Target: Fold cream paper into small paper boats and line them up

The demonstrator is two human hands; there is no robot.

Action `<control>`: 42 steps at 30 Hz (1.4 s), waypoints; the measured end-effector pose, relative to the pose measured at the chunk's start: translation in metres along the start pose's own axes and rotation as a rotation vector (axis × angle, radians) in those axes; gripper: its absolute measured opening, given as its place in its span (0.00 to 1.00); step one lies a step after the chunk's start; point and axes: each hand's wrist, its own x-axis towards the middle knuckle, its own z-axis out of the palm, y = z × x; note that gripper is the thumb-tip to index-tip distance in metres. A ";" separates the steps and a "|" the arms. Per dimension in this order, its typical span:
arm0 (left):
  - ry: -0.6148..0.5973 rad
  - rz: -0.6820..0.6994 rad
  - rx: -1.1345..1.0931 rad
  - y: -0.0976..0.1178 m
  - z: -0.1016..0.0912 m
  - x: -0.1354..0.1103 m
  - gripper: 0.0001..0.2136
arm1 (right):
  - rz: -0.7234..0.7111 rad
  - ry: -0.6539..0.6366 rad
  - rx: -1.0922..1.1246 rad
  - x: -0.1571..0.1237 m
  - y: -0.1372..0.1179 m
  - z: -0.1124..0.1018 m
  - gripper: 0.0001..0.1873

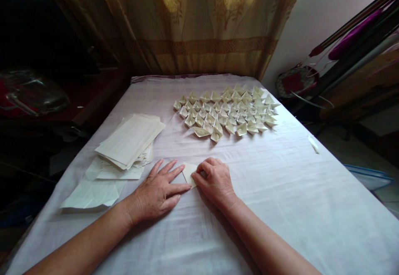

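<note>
A small folded piece of cream paper lies on the white cloth near the table's front. My left hand rests flat beside it, fingers stretched out, fingertips pinning its left edge. My right hand has its fingers curled and pressed down on the paper's right side. Farther back, several folded paper boats stand in tight rows.
A stack of lined paper sheets lies at the left, with loose sheets spread below it. A small paper scrap sits near the right edge. The white-clothed table ends at a curtain. Clutter stands right.
</note>
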 end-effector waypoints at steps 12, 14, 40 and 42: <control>-0.026 -0.001 0.025 0.015 0.001 -0.007 0.21 | -0.002 0.002 -0.001 0.000 0.002 0.001 0.05; -0.043 -0.015 0.042 0.012 -0.002 -0.005 0.22 | -0.004 0.001 0.000 0.000 0.002 0.002 0.05; 0.144 0.008 0.081 0.037 0.009 -0.006 0.22 | -0.023 -0.045 -0.073 -0.006 0.003 -0.001 0.06; 0.150 0.015 0.088 0.037 0.010 -0.006 0.22 | 0.000 -0.030 -0.081 -0.004 0.001 0.001 0.04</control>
